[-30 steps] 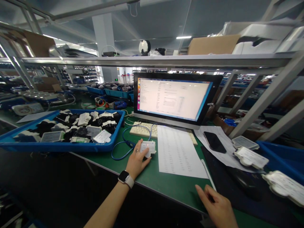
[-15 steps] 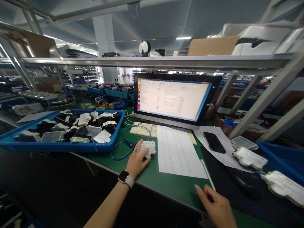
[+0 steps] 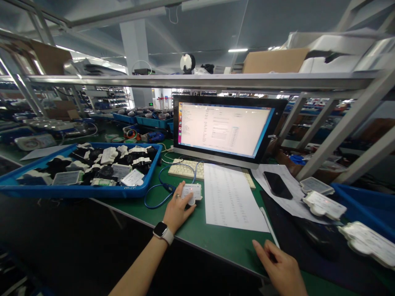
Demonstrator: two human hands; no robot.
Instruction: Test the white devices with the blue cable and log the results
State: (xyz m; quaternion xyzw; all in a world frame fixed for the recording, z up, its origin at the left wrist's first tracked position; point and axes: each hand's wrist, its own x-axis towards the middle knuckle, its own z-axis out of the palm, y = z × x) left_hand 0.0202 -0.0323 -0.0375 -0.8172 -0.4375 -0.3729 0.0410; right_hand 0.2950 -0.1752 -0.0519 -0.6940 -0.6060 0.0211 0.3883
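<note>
My left hand [image 3: 177, 209], with a watch on the wrist and a ring on one finger, rests on the green bench and grips a small white device [image 3: 191, 191] that shows a red light. A blue cable [image 3: 160, 190] runs from the device's left side. My right hand [image 3: 279, 267] lies at the bench's near edge with its fingers loosely curled and nothing in them, just left of a white pen [image 3: 269, 225]. A printed sheet [image 3: 230, 196] lies between the two hands.
A lit monitor [image 3: 224, 128] stands behind a beige keyboard [image 3: 187, 167]. A blue tray [image 3: 77, 190] of black and white parts sits at the left. A phone [image 3: 277, 185] lies on papers at the right, beside several white units [image 3: 322, 204] and a black mouse [image 3: 316, 238].
</note>
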